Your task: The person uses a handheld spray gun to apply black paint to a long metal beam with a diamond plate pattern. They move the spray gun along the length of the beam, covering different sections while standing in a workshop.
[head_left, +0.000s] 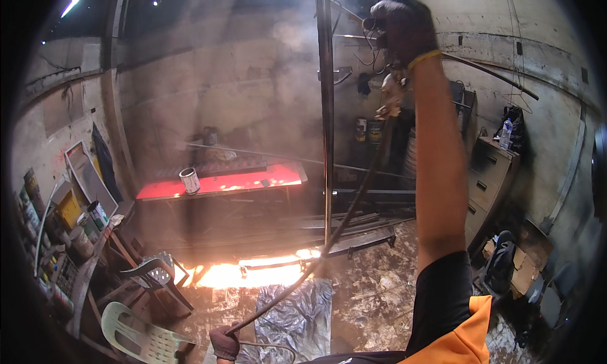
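Observation:
My right hand, in a dark glove with a yellow cuff, is raised high and closed around a dark hand tool. It looks like a spray gun, but its shape is partly hidden. Below it hangs a hose with a crumpled wrap near its upper end. The hose slants down to my left hand, low in the picture, whose gloved fingers are closed around it. A long, narrow metal bar stands upright in front of me, left of the raised tool.
A red-topped table carries an open can. Sunlight glares on the floor beside a silvery sheet. Plastic chairs and a cluttered bench stand left. A filing cabinet stands right. Haze hangs behind the bar.

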Motion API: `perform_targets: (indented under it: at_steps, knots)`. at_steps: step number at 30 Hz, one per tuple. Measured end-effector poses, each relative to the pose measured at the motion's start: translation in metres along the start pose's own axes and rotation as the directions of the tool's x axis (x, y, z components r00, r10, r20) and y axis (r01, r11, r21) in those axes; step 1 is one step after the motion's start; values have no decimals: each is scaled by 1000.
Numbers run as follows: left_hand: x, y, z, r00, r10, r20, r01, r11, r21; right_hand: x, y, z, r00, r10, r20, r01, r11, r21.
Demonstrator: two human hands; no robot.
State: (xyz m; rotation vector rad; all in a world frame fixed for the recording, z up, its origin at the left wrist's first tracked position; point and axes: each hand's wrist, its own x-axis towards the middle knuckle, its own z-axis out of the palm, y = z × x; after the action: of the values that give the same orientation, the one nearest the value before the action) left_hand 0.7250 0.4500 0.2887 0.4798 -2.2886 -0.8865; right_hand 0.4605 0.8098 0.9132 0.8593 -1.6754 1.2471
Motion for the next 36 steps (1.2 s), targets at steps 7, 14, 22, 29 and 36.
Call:
perform_targets:
  at_steps: [7, 14, 22, 29, 36]
  knots:
    - [-6, 7, -7, 992, 113, 63, -108, 992, -66, -16, 0, -38, 985, 60, 159, -77, 992, 99]
    - [-1, 13, 11, 976, 200, 88, -198, 980, -31, -41, 63, -16, 980, 62, 188, -107, 964, 244]
    - [-20, 84, 12, 997, 53, 49, -53, 999, 2, 32, 109, -27, 778, -578, 246, 627, 740, -245]
    - [-51, 105, 77, 997, 41, -65, -37, 997, 68, 18, 34, -111, 977, -178, 114, 134, 938, 319]
    - [-129, 160, 117, 992, -27, -125, 38, 995, 92, -39, 101, -136, 916, -112, 386, -26, 942, 335]
